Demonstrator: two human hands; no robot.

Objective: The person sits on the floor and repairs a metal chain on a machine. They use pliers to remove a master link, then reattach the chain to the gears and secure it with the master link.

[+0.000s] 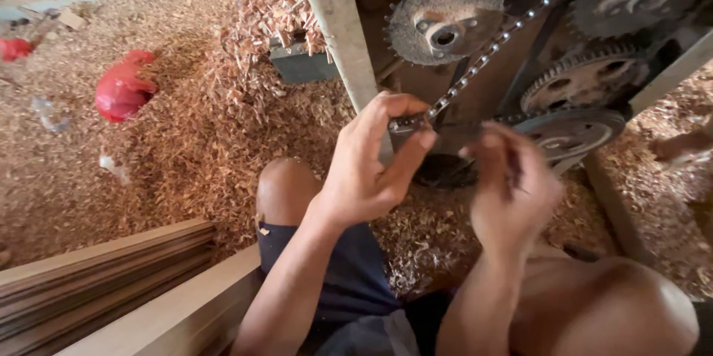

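Observation:
A drive chain (496,43) runs slanting down from the upper right across a machine's toothed sprockets (445,18). My left hand (375,159) pinches the chain's lower end between thumb and fingers. My right hand (512,193) is blurred just to the right of it, fingers curled near the chain end and a round dark pulley wheel (572,132). Whether the right hand holds anything is unclear. More gears (583,81) sit at the upper right.
Wood shavings (193,126) cover the floor. A red plastic bag (122,89) lies at the left. A pale machine leg (338,22) stands behind my left hand. Stacked wooden boards (111,282) lie at the lower left. My bare knees (286,189) frame the work.

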